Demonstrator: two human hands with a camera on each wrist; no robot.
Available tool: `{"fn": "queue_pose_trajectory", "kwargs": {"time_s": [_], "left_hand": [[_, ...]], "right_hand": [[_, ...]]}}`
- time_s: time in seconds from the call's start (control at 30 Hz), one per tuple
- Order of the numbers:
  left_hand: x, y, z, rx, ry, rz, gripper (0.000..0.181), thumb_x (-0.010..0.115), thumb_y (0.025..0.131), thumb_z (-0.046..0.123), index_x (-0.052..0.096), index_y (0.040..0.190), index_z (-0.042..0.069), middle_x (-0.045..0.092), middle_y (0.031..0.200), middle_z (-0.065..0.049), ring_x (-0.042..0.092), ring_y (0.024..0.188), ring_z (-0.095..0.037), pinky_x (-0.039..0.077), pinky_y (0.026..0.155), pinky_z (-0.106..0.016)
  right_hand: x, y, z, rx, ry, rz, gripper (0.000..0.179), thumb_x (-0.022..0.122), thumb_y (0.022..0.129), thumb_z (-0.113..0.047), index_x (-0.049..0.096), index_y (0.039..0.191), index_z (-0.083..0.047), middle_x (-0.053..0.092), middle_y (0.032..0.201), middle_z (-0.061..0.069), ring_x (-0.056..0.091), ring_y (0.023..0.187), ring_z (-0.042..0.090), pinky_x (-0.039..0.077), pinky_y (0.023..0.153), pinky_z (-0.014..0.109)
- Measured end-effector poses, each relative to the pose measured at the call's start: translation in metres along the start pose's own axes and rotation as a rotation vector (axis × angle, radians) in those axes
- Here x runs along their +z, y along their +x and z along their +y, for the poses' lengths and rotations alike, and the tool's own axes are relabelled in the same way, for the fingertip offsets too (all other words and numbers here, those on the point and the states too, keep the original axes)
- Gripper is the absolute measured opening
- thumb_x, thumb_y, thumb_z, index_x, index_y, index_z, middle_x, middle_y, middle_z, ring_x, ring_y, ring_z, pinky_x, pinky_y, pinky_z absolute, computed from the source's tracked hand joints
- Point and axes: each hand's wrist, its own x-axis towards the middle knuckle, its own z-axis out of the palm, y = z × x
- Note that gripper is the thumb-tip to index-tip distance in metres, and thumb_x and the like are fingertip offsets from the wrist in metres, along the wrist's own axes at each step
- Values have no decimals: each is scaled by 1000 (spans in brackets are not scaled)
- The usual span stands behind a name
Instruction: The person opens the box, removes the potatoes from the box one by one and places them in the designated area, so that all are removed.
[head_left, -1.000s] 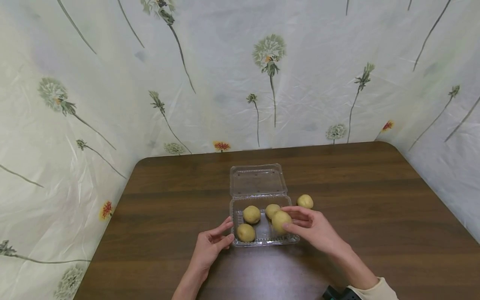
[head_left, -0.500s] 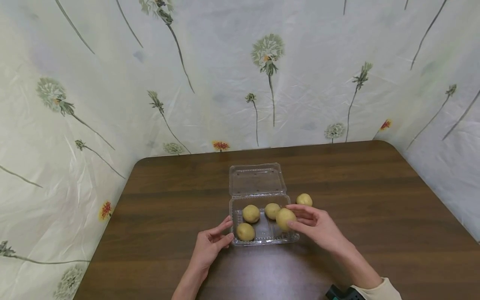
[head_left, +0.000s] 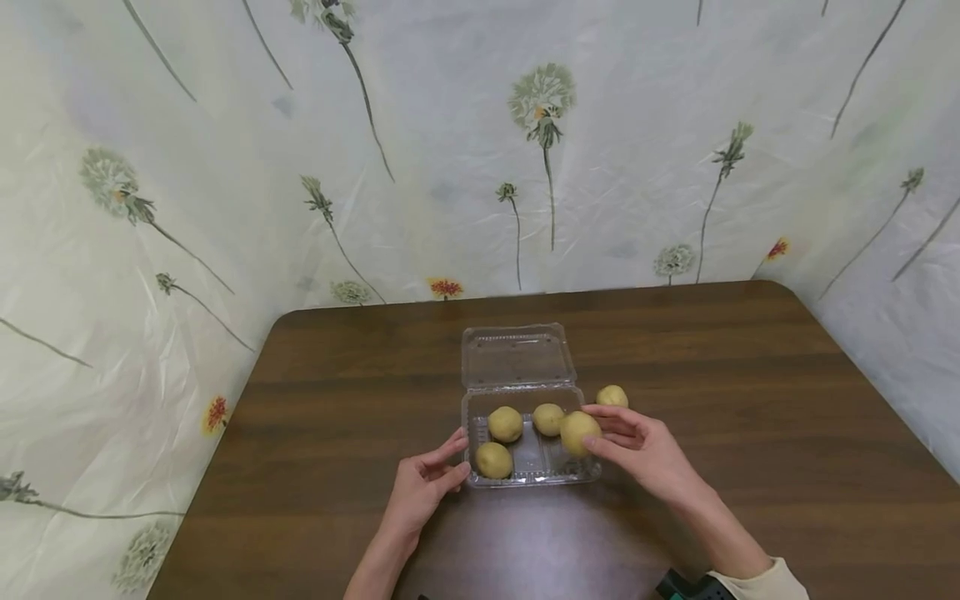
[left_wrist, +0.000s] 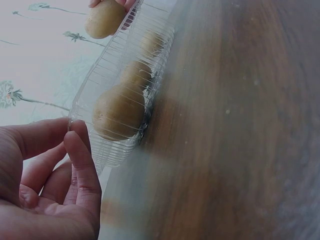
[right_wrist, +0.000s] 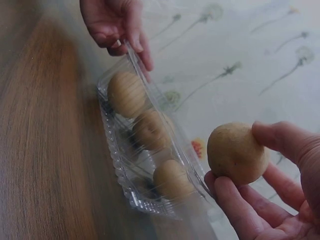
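A clear plastic clamshell box (head_left: 525, 478) stands with its lid (head_left: 516, 358) folded back. My left hand (head_left: 423, 487) pinches the box's left rim between thumb and finger, as the left wrist view shows up close. Inside lie three potatoes: one at front left (head_left: 494, 460), one behind it (head_left: 506, 424) and one at back right (head_left: 548, 419). With thumb and fingertips my right hand (head_left: 648, 454) holds another potato (head_left: 579, 433) at the box's right side. In the right wrist view this held potato (right_wrist: 237, 153) is apart from the box, above its rim.
One loose potato (head_left: 612, 396) lies on the brown wooden table (head_left: 360, 400), just right of the box and behind my right hand. A flower-printed sheet (head_left: 442, 125) hangs along the table's back and sides.
My right hand has shifted a little to the right with the potato, from over the box's right part towards its right rim. My left hand keeps its place on the rim.
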Motion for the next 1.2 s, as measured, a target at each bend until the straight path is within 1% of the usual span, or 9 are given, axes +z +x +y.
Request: {"fn": "queue_pose_trajectory", "kwargs": {"time_s": [0.13, 0.37, 0.67, 0.93, 1.2], "left_hand": [[1, -1, 0, -6, -2, -2, 38, 73, 87, 3, 65, 124, -4, 56, 137, -7, 60, 73, -10, 50, 68, -21], [1, -1, 0, -10, 4, 0, 39, 74, 87, 6, 65, 124, -2, 55, 138, -7, 60, 74, -10, 50, 68, -21], [2, -2, -3, -8, 3, 3, 38, 73, 87, 5, 65, 124, -3, 55, 138, -8, 58, 70, -9, 49, 66, -21], [2, -1, -1, -6, -2, 6, 38, 73, 87, 3, 65, 123, -3, 56, 137, -7, 59, 70, -9, 50, 66, -21], [2, 0, 1, -8, -4, 4, 38, 73, 87, 3, 65, 123, -3, 56, 137, -7, 59, 71, -10, 50, 66, -21]], "right_hand": [[-2, -2, 0, 3, 7, 8, 46, 73, 90, -17, 58, 131, -2, 61, 124, 20, 64, 104, 17, 52, 84, 25], [-4, -4, 3, 17, -1, 56, 48, 74, 89, -18, 58, 131, -3, 60, 126, 20, 63, 105, 15, 51, 85, 24], [-8, -7, 6, 32, -8, 96, 49, 75, 89, -21, 58, 132, -5, 59, 129, 19, 62, 106, 13, 51, 85, 24], [-11, -6, 10, -5, 6, 102, 48, 74, 89, -17, 58, 131, -2, 61, 127, 19, 63, 104, 10, 51, 85, 23], [-14, -6, 12, 5, 20, 104, 48, 73, 90, -17, 57, 133, -2, 61, 124, 21, 64, 102, 10, 52, 82, 24]]}}
